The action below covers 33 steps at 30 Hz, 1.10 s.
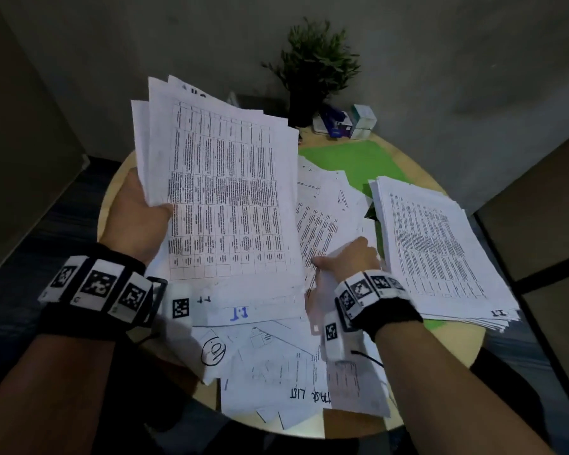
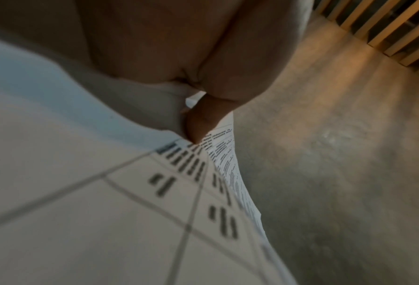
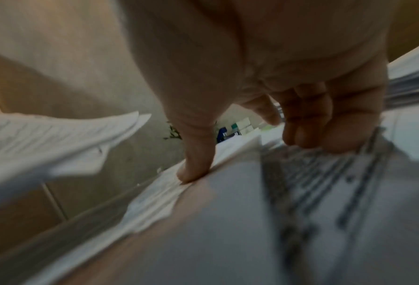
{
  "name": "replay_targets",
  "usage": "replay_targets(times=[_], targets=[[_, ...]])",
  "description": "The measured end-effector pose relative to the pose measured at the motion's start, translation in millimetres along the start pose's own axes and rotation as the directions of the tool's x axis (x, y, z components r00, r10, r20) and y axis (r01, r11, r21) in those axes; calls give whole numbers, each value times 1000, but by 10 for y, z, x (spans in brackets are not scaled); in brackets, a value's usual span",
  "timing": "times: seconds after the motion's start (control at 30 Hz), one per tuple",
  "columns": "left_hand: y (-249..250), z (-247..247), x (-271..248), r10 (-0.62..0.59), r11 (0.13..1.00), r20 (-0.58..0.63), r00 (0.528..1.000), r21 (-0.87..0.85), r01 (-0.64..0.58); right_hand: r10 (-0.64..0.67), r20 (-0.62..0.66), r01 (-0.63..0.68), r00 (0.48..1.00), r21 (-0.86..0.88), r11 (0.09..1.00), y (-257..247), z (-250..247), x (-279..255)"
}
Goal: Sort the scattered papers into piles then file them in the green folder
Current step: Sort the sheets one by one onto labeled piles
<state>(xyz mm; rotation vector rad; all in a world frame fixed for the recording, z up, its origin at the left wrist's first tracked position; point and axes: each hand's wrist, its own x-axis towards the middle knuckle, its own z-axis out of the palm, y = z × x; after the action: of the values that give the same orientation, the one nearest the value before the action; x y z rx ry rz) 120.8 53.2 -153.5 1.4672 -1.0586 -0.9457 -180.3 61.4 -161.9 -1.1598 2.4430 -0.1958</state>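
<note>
While two hands work over a round wooden table, the papers fall into three groups. One is a fanned sheaf of printed table sheets, raised above the table by the left hand, whose thumb lies across the top sheet's left edge with the fingers hidden behind; the left wrist view shows the thumb pressed on the paper. The second is a squared pile of like sheets lying on the right side of the table. The third is a loose scatter across the middle and near edge, some sheets handwritten, one reading "TASK LIST". The right hand rests on scattered sheets in the middle, thumb and curled fingers clamped on a sheet's edge; in the right wrist view the thumb presses into the paper.

One green folder lies flat on the far side of the table, its near part covered by scattered sheets and the squared pile; a green strip shows under the pile's near edge.

Beyond the folder stand one potted plant, a blue stapler and small boxes, against a grey wall. Both wrists wear black bands with square black-and-white markers.
</note>
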Motion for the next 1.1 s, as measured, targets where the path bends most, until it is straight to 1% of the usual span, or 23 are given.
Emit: replay_targets(times=[0.07,0.13,0.23,0.3,0.33,0.4,0.43,0.47,0.53,0.6,0.7,0.77,0.83,0.87,0.93,1.0,1.03,1.07,1.1], targets=[[10,6,-12,-9,1000,18,1000,8,9,-2,21,0,1000,81,997,-15,15,-23],[15,10,-17,-11,1000,46,999,6,11,-26,-33,31,999,164,986,30,-25,36],[46,25,-8,-12,1000,79,997,-4,13,-162,-69,172,984,200,965,145,-181,121],[109,50,-31,-15,1000,82,997,-25,17,-224,-108,247,969,304,920,208,-353,160],[129,67,-41,-15,999,79,997,-46,19,-245,-142,282,959,399,872,216,-455,155],[177,108,-82,-41,996,80,996,-78,47,-297,-220,369,929,590,718,183,-648,79],[200,126,-108,-55,993,92,994,-97,64,-332,-233,400,914,656,641,140,-727,19],[212,141,-122,-72,990,109,991,-116,85,-381,-227,419,896,714,561,86,-799,-53],[220,177,-137,-98,983,157,983,-138,120,-468,-185,406,864,805,433,-40,-882,-186],[206,208,-146,-119,981,200,973,-128,147,-507,-114,336,854,866,371,-163,-876,-269],[199,246,-170,-139,976,214,967,-137,170,-507,-31,236,861,909,345,-301,-801,-351],[202,264,-189,-158,974,212,965,-130,188,-483,-14,222,876,899,377,-361,-770,-417],[218,274,-203,-170,970,221,960,-133,202,-476,-1,249,879,853,458,-415,-751,-460],[220,257,-199,-168,971,225,960,-132,201,-492,15,260,870,834,486,-432,-735,-461],[231,183,-161,-146,978,203,968,-118,172,-518,71,257,853,806,533,-455,-703,-444],[183,47,-85,-116,986,148,982,-101,132,-482,110,227,869,778,586,-431,-675,-368],[177,-26,-67,-109,989,107,988,-84,118,-449,121,220,885,742,634,-395,-670,-313],[182,-93,-61,-101,993,63,993,-57,105,-404,127,230,906,654,721,-348,-639,-222],[191,-148,-61,-98,995,13,995,-19,98,-365,136,248,921,520,818,-286,-605,-142]])
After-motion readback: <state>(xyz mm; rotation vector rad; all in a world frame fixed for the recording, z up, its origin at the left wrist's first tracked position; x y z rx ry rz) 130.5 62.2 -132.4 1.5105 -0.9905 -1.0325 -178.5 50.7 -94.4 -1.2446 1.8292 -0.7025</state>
